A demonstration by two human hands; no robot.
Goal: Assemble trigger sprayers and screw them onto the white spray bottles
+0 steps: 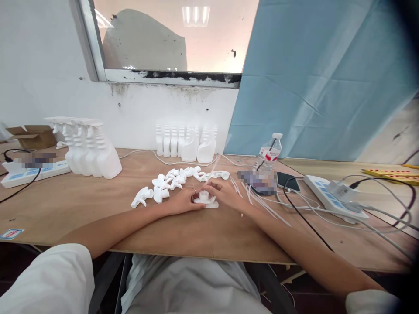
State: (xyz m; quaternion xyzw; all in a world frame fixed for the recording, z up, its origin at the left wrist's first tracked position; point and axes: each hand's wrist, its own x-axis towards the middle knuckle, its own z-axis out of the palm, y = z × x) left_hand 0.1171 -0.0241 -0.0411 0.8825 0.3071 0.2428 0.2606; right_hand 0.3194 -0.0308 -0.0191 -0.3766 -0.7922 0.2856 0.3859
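Observation:
Both of my hands rest on the wooden table around one white spray-trigger head. My left hand grips its left side with curled fingers. My right hand pinches its top and right side. Just behind them lies a loose pile of white trigger heads. Thin white dip tubes lie fanned out to the right of my right hand.
Finished white spray bottles stand at the left. Uncapped white bottles line the wall. A water bottle, a phone, two power strips with cables, and a cardboard box also sit on the table.

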